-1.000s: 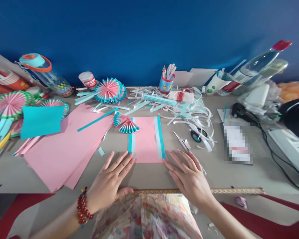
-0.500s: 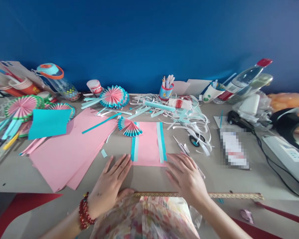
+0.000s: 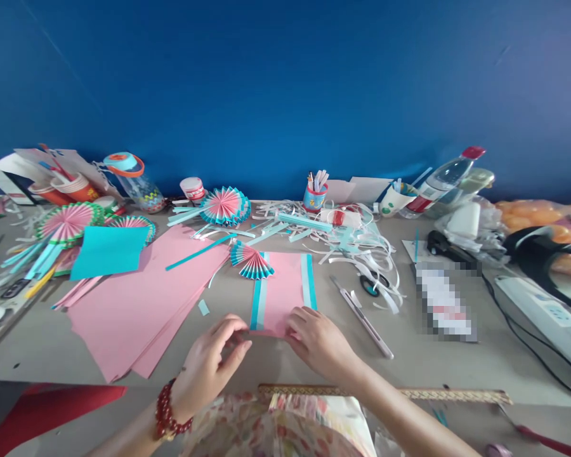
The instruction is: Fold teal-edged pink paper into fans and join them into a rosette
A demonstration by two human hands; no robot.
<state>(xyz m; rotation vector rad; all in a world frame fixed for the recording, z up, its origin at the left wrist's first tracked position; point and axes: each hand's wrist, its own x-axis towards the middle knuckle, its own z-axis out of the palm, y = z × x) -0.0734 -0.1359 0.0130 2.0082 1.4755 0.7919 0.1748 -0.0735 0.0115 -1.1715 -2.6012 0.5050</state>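
A pink sheet [image 3: 282,291] with blue strips down both long sides lies flat on the table [image 3: 438,362], straight ahead of the person. The left hand [image 3: 209,362] has its grip pinched together on the sheet's near left corner; the right hand [image 3: 320,343] is curled with its grip closed on the near right corner. A small folded fan [image 3: 251,261] rests at the far left corner. A stack of pink paper [image 3: 133,311] lies to the left, and a craft knife [image 3: 362,315] just to the right.
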